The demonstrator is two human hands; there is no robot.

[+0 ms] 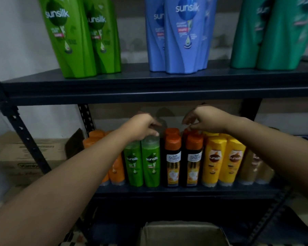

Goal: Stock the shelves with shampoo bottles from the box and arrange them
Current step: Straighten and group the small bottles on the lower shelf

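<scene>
Through the head camera I saw both hands reaching onto the lower shelf point(185, 190). The left hand point(140, 127) lay with its fingers curled down over the cap of the right-hand small green bottle point(151, 162), touching it; whether it truly gripped the cap I could not tell. The right hand point(205, 119) hovered with bent fingers, its fingertips point(189, 128) at the orange cap of a black bottle point(193, 161); I could not tell if it pinched the cap or only touched it. Between the two hands stood a second black bottle point(172, 158), upright, touching the green one. Under the left forearm stood another green bottle point(133, 164) and orange bottles point(116, 170); under the right forearm stood yellow bottles point(223, 161) and blurred brown ones point(252, 166). Above both hands, on the upper shelf point(149, 86), stood large green bottles point(78, 38), blue bottles point(181, 36) and teal bottles point(274, 36). Below the hands, near me, was the open cardboard box point(183, 232). Left of the left arm, beyond the rack's post, sat another carton point(23, 157).
</scene>
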